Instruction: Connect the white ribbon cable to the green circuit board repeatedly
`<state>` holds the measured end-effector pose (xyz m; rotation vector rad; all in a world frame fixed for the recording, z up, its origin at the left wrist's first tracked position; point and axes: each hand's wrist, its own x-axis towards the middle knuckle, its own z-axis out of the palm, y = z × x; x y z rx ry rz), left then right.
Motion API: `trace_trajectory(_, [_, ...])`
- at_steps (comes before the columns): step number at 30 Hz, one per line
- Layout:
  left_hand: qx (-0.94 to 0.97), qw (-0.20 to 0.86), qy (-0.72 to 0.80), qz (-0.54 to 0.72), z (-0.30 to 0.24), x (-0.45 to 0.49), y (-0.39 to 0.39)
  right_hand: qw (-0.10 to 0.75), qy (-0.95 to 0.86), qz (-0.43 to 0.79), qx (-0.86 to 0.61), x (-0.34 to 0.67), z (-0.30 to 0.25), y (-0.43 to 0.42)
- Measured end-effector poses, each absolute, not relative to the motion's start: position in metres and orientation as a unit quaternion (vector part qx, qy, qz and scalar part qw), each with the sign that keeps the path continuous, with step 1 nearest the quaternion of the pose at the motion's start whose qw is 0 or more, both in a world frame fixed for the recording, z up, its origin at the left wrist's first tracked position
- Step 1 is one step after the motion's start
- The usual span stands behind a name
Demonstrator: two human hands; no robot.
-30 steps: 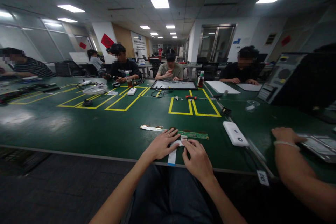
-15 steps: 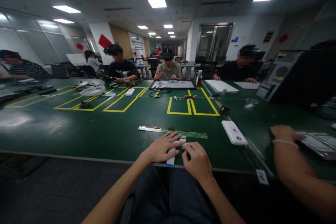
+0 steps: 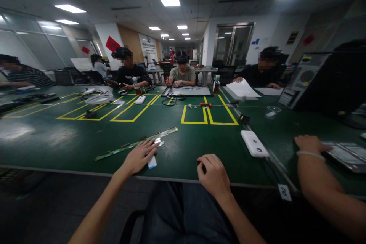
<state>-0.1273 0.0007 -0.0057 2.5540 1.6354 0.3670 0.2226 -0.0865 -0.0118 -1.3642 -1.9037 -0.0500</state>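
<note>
A long, narrow green circuit board (image 3: 116, 152) lies slantwise on the table, its right end farther from me. My left hand (image 3: 140, 158) lies over its middle, fingers stretched out and covering part of the board. From beneath those fingers sticks a white flat ribbon cable (image 3: 152, 162) with a blue end. A small white piece also shows by the fingertips; whether it belongs to the cable I cannot tell. My right hand (image 3: 214, 173) rests near the table's front edge, away from the board. Its fingers are curled in, with nothing visible in them.
Right of my hands are a white power bank (image 3: 254, 144), a clear plastic cup (image 3: 273, 112) and another person's forearm (image 3: 320, 171). Farther back lie a red screwdriver (image 3: 206, 105), yellow tape outlines and a framed panel (image 3: 188, 91). Several people sit around the green table (image 3: 177, 167).
My left hand has moved left with the circuit board and cable, and the board has swung round to a slant. My right hand stays in place, now apart from them. A person opposite has lifted a white sheet.
</note>
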Motion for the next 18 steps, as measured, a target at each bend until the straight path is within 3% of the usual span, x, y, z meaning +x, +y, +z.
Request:
trace_trajectory(10, [0.634, -0.018, 0.771, 0.056, -0.001, -0.313, -0.006, 0.395, -0.748, -0.027, -0.533, 0.222, -0.008, -0.087])
trace_trajectory(18, [0.573, -0.069, 0.814, 0.06, -0.009, -0.347, -0.007, 0.394, -0.747, -0.024, -0.535, 0.221, -0.009, -0.087])
